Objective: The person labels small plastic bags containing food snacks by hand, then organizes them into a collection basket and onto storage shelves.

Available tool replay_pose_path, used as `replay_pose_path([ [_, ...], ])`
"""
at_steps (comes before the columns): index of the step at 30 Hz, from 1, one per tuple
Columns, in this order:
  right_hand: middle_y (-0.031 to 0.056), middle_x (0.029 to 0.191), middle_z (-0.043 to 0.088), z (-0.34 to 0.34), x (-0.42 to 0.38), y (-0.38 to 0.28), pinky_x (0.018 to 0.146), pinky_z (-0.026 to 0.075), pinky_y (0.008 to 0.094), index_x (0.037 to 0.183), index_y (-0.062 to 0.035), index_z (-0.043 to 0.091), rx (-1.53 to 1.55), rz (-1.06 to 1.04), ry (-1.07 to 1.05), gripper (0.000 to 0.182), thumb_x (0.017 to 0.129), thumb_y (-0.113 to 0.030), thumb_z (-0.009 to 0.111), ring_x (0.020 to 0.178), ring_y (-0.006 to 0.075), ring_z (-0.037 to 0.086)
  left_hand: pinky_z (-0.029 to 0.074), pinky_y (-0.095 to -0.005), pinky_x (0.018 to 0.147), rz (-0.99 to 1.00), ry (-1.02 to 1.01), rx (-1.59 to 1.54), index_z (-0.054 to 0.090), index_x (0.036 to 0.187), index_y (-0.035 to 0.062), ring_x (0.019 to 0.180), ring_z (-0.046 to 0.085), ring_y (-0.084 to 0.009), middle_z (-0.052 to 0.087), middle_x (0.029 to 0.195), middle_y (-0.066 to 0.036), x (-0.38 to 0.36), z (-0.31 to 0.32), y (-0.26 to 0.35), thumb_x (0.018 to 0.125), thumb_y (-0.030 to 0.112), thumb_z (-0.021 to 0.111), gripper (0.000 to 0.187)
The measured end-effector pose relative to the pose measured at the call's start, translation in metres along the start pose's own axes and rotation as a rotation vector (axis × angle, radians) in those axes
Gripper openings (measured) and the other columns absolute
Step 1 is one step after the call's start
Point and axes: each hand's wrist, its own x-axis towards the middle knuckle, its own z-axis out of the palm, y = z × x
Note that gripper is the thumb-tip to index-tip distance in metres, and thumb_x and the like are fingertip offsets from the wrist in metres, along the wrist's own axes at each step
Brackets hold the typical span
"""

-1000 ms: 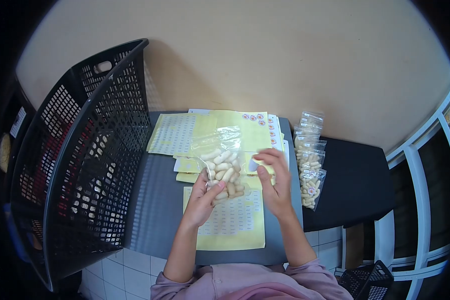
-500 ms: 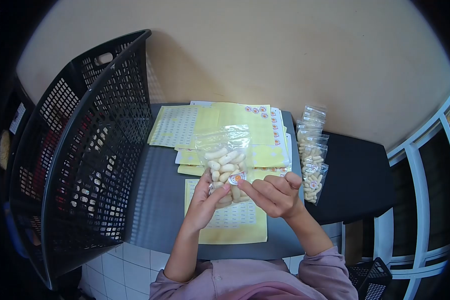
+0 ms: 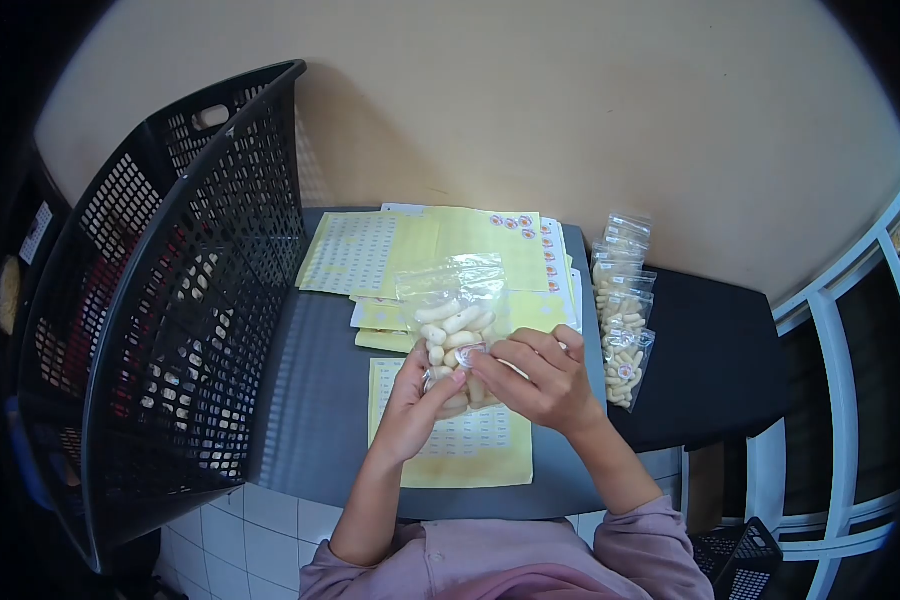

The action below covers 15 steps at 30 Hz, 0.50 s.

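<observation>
A clear zip bag point(image 3: 453, 317) of pale, finger-shaped pieces is upright over the grey table. My left hand point(image 3: 412, 405) grips its lower left part, thumb across the front. A small round-printed sticker point(image 3: 468, 354) sits on the bag's front, partly covered by the fingers of my right hand point(image 3: 540, 378). Those fingers are bent and press on the sticker; whether they pinch anything is hidden. Below the bag lies a yellow sheet point(image 3: 470, 468) with rows of small print.
Yellow and white sticker sheets point(image 3: 410, 240) lie at the back of the grey table point(image 3: 305, 400). Several filled bags point(image 3: 625, 365) overlap in a column on the black surface point(image 3: 705, 360) to the right. A large black crate point(image 3: 190, 300) stands at the left.
My right hand has moved slightly left and up, its fingers now flatter over the sticker and covering more of it. The bag has shifted a little to the right.
</observation>
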Motion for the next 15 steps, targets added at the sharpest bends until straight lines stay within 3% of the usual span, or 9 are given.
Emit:
replay_pose_path([
  [3,-0.005,0.089,0.056,0.001,-0.001,0.0,0.077,0.03,0.0287,0.097,-0.0142,0.061,0.035,-0.002,-0.017,0.028,0.07,-0.024,0.06,0.085,0.0103,0.051,0.038,-0.0254,0.086,-0.012,0.033,-0.081,0.032,0.123,-0.0002,0.104,0.046,-0.0126,0.046,0.114,-0.008,-0.002,0.005,0.003,0.083,0.01,0.05,0.045],
  [5,-0.0049,0.092,0.057,-0.001,-0.001,-0.005,0.078,0.03,0.0296,0.094,-0.0187,0.063,0.101,0.077,-0.064,0.031,0.067,-0.035,0.065,0.084,0.0127,0.051,0.039,-0.0252,0.085,-0.032,0.051,-0.108,0.032,0.123,-0.0002,0.103,0.046,-0.0124,0.046,0.114,-0.008,-0.004,0.005,0.007,0.083,0.01,0.05,0.045],
  [9,-0.0032,0.099,0.055,-0.002,-0.011,-0.002,0.079,0.03,0.0318,0.099,-0.022,0.062,0.095,0.068,-0.107,0.035,0.069,-0.039,0.064,0.09,0.0153,0.049,0.042,-0.0251,0.082,-0.029,0.088,-0.041,0.035,0.122,0.0001,0.101,0.048,-0.0123,0.047,0.113,-0.008,-0.001,0.006,0.004,0.083,0.009,0.05,0.043],
  [11,0.0008,0.11,0.049,-0.003,-0.018,0.001,0.086,0.029,0.0354,0.109,-0.0236,0.057,0.178,0.083,-0.134,0.041,0.071,-0.037,0.062,0.102,0.0194,0.043,0.042,-0.025,0.081,-0.029,0.081,-0.023,0.035,0.122,0.0,0.1,0.049,-0.0122,0.048,0.112,-0.008,0.0,0.009,0.004,0.083,0.009,0.05,0.042],
  [15,0.007,0.12,0.041,-0.011,-0.009,0.002,0.092,0.026,0.0387,0.11,-0.0249,0.056,0.22,0.222,-0.21,0.042,0.072,-0.041,0.06,0.111,0.0264,0.033,0.043,-0.0246,0.08,-0.005,0.065,0.054,0.037,0.12,-0.0006,0.097,0.05,-0.0116,0.049,0.11,-0.008,0.0,0.013,0.001,0.083,0.009,0.051,0.041],
])
